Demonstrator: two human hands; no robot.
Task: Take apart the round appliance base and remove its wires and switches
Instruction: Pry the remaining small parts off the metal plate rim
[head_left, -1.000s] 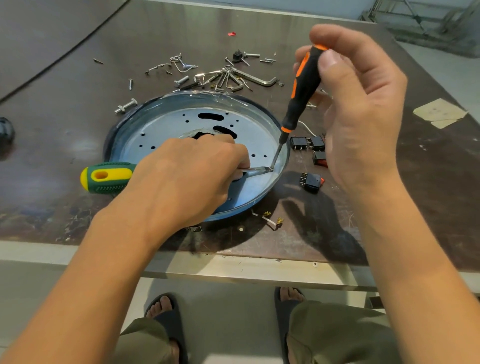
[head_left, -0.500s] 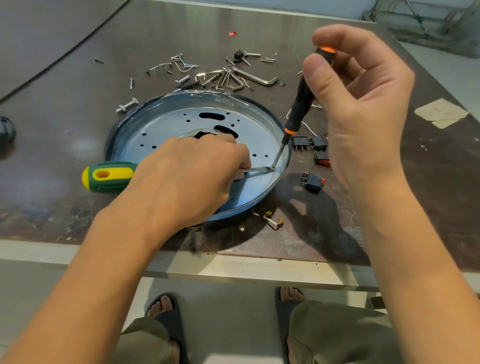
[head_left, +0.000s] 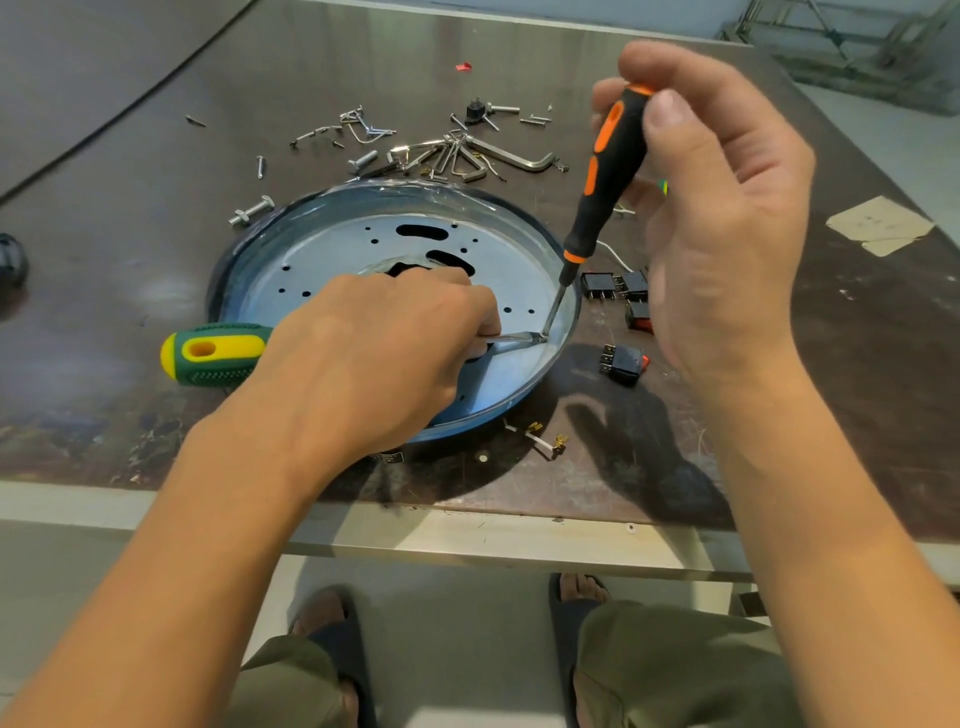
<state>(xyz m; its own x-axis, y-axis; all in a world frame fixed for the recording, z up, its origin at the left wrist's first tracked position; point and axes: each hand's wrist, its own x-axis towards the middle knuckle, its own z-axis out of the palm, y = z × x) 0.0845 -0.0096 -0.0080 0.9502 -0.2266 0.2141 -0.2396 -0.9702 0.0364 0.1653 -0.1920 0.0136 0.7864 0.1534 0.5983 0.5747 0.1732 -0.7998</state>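
Note:
The round blue metal base (head_left: 332, 244) lies open side up on the table, its perforated floor showing. My left hand (head_left: 374, 358) grips a green and yellow handled tool (head_left: 215, 353) laid across the base, its metal tip reaching the right inner wall. My right hand (head_left: 722, 208) holds a black and orange screwdriver (head_left: 613, 166) nearly upright, its tip meeting the other tool's tip at the right rim. Three black rocker switches (head_left: 623, 364) with red parts lie on the table just right of the base. A short wire piece with brass terminals (head_left: 545, 439) lies at the base's front edge.
Loose screws, bolts and hex keys (head_left: 467, 156) are scattered behind the base. A bolt (head_left: 252, 210) sits at its left rear. A tan paper scrap (head_left: 883, 228) lies far right. The table's front edge (head_left: 467, 535) runs below my arms. A dark round object (head_left: 10, 260) is at far left.
My right hand's fingers have shifted round the screwdriver handle, showing more of the orange grip. The tool tips stay at the same spot on the rim. My left hand has not moved.

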